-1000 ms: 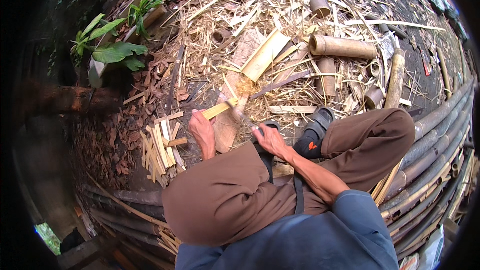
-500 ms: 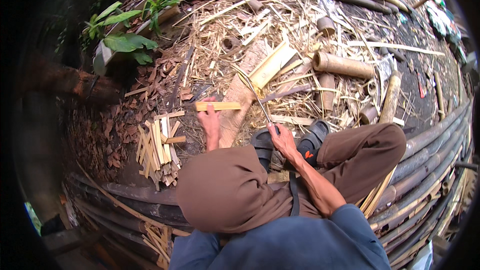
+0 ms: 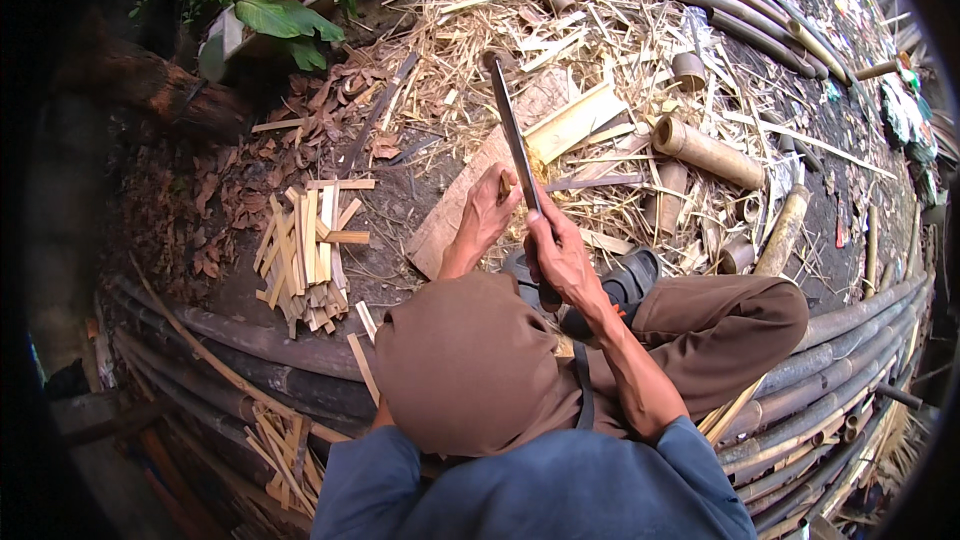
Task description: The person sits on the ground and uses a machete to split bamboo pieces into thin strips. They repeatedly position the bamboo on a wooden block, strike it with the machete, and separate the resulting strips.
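My right hand [image 3: 562,255] is closed round the handle of a machete [image 3: 518,135], its long dark blade pointing up and away from me. Close by on the left, my left hand [image 3: 486,212] pinches a small bamboo piece [image 3: 506,182], seen nearly end-on beside the blade. Beneath both lies a flat wooden board [image 3: 450,210]. A pale split bamboo section [image 3: 580,122] rests across the board's far part, just right of the blade. Left of my knee is a heap of cut bamboo strips [image 3: 312,250].
Shavings [image 3: 640,40] litter the ground ahead. A cut bamboo tube [image 3: 710,152] lies to the right. Long bamboo poles [image 3: 830,370] are stacked at my right, with more poles [image 3: 270,340] at my left. A leafy plant [image 3: 285,15] grows at the far left.
My left hand has moved right, toward the blade, turning the bamboo piece from lengthwise to nearly end-on. The machete now stands steeper in the view, and my view has shifted slightly.
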Tool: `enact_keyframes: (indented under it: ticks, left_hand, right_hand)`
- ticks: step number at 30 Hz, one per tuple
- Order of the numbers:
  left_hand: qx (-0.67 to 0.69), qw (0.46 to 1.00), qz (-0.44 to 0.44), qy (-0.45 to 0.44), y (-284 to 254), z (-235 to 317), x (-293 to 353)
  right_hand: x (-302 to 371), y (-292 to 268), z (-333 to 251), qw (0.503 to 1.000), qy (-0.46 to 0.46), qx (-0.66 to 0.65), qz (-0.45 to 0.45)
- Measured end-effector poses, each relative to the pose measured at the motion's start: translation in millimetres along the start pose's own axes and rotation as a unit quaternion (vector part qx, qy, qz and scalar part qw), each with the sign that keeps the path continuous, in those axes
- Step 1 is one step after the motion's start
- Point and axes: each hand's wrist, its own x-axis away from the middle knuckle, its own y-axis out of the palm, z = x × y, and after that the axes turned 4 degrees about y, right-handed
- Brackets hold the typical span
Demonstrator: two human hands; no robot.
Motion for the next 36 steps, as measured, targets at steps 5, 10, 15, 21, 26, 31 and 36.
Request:
enact_keyframes:
  ticks: [5,10,15,21,26,31,36]
  left_hand:
    - [-0.02,0.999,-0.015,0.024,4,-3,3]
    - [0.007,0.997,-0.015,0.078,5,4,2]
    - [0.009,0.994,-0.028,0.101,4,-2,3]
    - [0.0,0.994,-0.026,0.108,8,-8,1]
    - [-0.006,0.992,-0.026,0.122,8,-7,0]
    - [0.012,0.993,-0.034,0.114,7,-2,0]
    - [0.014,0.994,-0.023,0.103,10,-6,2]
  right_hand:
    - [-2,4,9,0.984,0.139,-0.109,0.004]
    - [-4,3,14,0.983,0.15,-0.106,0.011]
    - [-4,2,12,0.982,0.151,-0.113,0.009]
    - [-5,1,14,0.985,0.142,-0.098,0.015]
    - [-6,0,18,0.987,0.132,-0.089,0.021]
    - [-6,0,20,0.996,0.083,-0.035,0.015]
    - [-6,-3,13,0.997,0.083,-0.002,0.002]
